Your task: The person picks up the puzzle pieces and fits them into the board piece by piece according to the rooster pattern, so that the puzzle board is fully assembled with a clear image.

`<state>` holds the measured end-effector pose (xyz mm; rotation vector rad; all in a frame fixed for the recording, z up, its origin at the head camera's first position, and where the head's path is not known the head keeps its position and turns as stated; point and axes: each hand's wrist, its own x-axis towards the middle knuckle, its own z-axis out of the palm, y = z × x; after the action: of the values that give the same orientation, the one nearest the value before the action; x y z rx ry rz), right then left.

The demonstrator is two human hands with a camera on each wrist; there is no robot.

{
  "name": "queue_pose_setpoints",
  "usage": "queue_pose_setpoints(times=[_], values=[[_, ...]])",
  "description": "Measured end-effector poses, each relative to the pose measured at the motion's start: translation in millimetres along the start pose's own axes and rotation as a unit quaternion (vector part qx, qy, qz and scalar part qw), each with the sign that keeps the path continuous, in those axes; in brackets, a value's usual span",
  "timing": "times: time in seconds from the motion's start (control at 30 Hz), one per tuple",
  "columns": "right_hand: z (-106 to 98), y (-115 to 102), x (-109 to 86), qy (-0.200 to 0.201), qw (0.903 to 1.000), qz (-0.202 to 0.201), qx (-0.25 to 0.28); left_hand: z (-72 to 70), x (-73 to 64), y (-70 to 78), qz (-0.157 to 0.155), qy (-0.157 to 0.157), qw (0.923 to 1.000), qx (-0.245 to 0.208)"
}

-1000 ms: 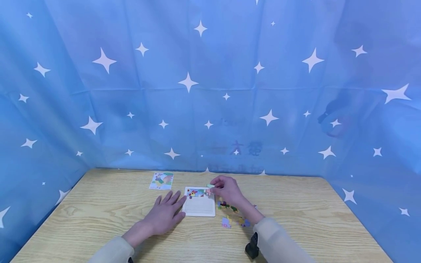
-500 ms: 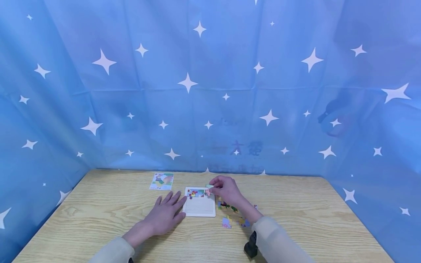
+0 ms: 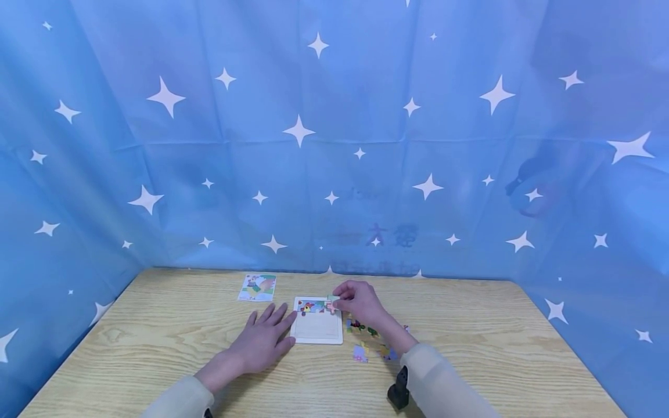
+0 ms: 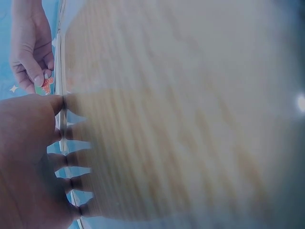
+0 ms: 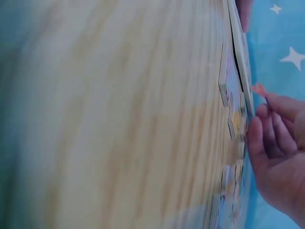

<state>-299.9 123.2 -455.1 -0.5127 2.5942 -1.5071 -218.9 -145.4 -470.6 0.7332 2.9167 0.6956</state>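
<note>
A white puzzle tray (image 3: 316, 332) lies on the wooden table, with several joined colourful pieces (image 3: 312, 306) along its far edge. My right hand (image 3: 360, 303) pinches a pink and green puzzle piece (image 3: 330, 304) between thumb and fingers at the tray's far right corner. In the right wrist view the pink end of that puzzle piece (image 5: 259, 89) sticks out past the fingertips. Flat and spread, my left hand (image 3: 261, 341) rests at the tray's left edge, its thumb and a finger touching the rim. Whether the pinched piece touches the tray is hard to tell.
Several loose puzzle pieces (image 3: 360, 353) lie right of the tray, partly under the right forearm. A printed picture card (image 3: 257, 288) lies at the back left. A blue curtain with white stars (image 3: 334, 145) hangs behind the table (image 3: 470, 348).
The pinched puzzle piece has shifted and turned slightly at the tray's far right corner. The left hand has stayed in place on the tray's edge.
</note>
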Motion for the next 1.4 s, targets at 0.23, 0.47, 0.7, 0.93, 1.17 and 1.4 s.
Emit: queue_pose_setpoints(times=[0.23,0.47,0.7,0.93,1.17,1.4], values=[[4.3,-0.6,0.2,-0.005,0.9998,-0.016,-0.015,-5.2,-1.5,6.0,-0.012,-0.013,0.9998,0.003],[5.7,1.4,0.9,-0.006,0.9991,-0.023,-0.036,-8.0,-2.3,8.1,-0.009,-0.014,0.9998,0.006],[3.5,3.0,1.7,-0.028,0.9981,-0.016,-0.053,-7.7,-2.4,8.5,-0.010,-0.012,0.9999,0.004],[2.2,0.4,1.3,-0.041,0.9968,-0.012,-0.067,-9.7,-3.4,9.6,-0.008,-0.009,0.9999,0.001],[3.5,0.1,1.0,-0.050,0.9932,-0.036,-0.099,-7.1,-3.3,6.8,-0.011,-0.011,0.9999,0.001],[3.7,2.7,1.5,-0.060,0.9903,-0.051,-0.115,-7.2,-3.0,7.0,-0.003,-0.009,1.0000,0.001]])
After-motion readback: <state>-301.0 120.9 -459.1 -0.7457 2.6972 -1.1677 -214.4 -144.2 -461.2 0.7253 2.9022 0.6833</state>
